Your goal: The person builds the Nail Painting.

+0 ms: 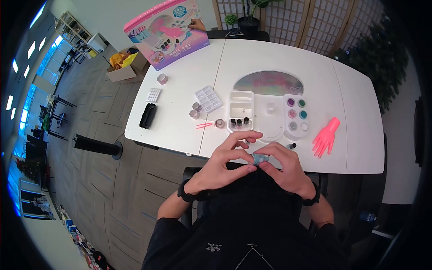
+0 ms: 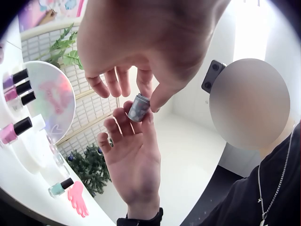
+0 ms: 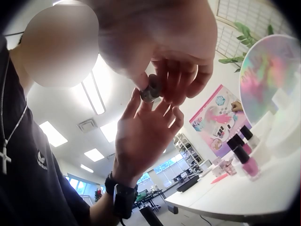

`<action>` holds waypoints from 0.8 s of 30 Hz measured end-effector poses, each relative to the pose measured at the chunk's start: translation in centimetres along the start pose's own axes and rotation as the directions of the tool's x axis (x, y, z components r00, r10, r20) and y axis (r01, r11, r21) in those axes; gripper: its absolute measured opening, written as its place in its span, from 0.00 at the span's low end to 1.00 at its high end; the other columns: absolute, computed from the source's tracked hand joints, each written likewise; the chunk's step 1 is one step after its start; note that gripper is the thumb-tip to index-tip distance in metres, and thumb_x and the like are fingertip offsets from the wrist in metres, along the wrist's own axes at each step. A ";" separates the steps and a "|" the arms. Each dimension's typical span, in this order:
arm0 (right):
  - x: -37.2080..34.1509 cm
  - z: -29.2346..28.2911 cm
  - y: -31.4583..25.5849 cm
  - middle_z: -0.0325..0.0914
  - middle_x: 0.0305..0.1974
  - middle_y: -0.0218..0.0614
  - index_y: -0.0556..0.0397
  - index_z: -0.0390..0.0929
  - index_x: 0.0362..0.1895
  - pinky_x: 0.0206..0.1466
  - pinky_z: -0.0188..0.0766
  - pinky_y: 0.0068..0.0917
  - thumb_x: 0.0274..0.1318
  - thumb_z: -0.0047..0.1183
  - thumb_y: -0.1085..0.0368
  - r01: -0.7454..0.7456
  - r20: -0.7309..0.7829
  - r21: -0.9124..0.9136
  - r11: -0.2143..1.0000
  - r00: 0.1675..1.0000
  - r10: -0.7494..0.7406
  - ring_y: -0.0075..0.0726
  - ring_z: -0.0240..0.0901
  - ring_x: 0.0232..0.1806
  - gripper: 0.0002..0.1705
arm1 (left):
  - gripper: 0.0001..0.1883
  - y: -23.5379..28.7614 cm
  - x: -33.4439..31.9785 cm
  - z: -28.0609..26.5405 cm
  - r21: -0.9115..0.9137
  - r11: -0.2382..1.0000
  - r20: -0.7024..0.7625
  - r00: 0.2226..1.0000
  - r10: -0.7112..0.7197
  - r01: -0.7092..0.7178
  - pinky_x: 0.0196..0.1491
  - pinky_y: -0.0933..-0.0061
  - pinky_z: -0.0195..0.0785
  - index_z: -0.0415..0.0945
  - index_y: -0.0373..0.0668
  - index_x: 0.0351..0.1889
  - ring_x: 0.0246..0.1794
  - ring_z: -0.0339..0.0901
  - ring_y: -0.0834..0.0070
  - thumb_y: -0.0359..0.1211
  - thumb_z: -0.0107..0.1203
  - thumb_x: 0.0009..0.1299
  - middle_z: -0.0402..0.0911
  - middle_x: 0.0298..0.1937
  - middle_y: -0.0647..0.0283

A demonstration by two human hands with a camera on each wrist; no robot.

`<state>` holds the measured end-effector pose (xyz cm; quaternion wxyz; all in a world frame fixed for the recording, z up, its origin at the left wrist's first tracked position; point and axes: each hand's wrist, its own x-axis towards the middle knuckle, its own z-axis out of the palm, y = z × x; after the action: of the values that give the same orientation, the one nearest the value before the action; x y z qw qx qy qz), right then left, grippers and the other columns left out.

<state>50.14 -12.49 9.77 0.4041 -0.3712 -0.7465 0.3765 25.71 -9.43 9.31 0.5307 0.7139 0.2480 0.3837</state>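
Note:
Both hands meet over the table's front edge, around a small clear jar (image 1: 259, 159) with pale bluish contents. My left hand (image 1: 225, 163) pinches one end of the jar between thumb and finger. At the other end, my right hand (image 1: 288, 168) grips it with thumb and fingertips. The left wrist view shows the little jar (image 2: 139, 108) as a short tilted cylinder between the two sets of fingers. In the right wrist view, fingers partly cover the jar (image 3: 151, 89). Just beyond the hands stands a white nail art station (image 1: 272, 128).
Dark-capped polish bottles (image 1: 239, 122) stand in the station, with several colored pots (image 1: 291, 102) at its right. A pink model hand (image 1: 327, 137) lies farther right. Toward the left are small jars (image 1: 196, 107), pink tweezers (image 1: 204, 125), a compartment tray (image 1: 209, 99), a black case (image 1: 147, 116) and a box (image 1: 168, 33).

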 end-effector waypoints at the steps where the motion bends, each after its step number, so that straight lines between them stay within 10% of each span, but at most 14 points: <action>1: -0.1 -0.2 -0.1 0.86 0.47 0.43 0.57 0.84 0.57 0.55 0.80 0.36 0.74 0.64 0.64 -0.068 0.041 0.056 0.996 0.997 0.066 0.46 0.85 0.49 0.14 | 0.07 0.0 0.0 -0.1 -0.002 1.000 0.014 1.000 0.007 -0.007 0.72 0.55 0.67 0.87 0.39 0.38 0.76 0.71 0.57 0.23 0.75 0.66 0.71 0.80 0.49; 16: -0.2 -0.2 1.9 0.84 0.40 0.38 0.63 0.84 0.45 0.50 0.77 0.31 0.89 0.41 0.50 -0.538 0.395 0.613 0.579 0.843 0.365 0.30 0.81 0.39 0.29 | 0.14 0.6 0.1 0.3 0.042 0.999 0.105 0.994 0.014 -0.019 0.75 0.52 0.65 0.92 0.43 0.48 0.77 0.71 0.57 0.24 0.76 0.64 0.72 0.81 0.51; 24: -0.4 -0.2 2.1 0.85 0.40 0.37 0.62 0.84 0.46 0.48 0.76 0.31 0.90 0.37 0.47 -0.540 0.375 0.563 0.625 0.841 0.389 0.29 0.79 0.38 0.32 | 0.09 0.2 -0.1 1.0 0.091 0.995 0.037 0.999 0.026 -0.029 0.74 0.53 0.69 0.92 0.42 0.44 0.74 0.75 0.59 0.24 0.74 0.67 0.76 0.78 0.51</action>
<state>51.04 -11.81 7.88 0.3108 -0.3449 -0.4854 0.7408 26.44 -10.12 9.35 0.4964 0.7476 0.2459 0.3663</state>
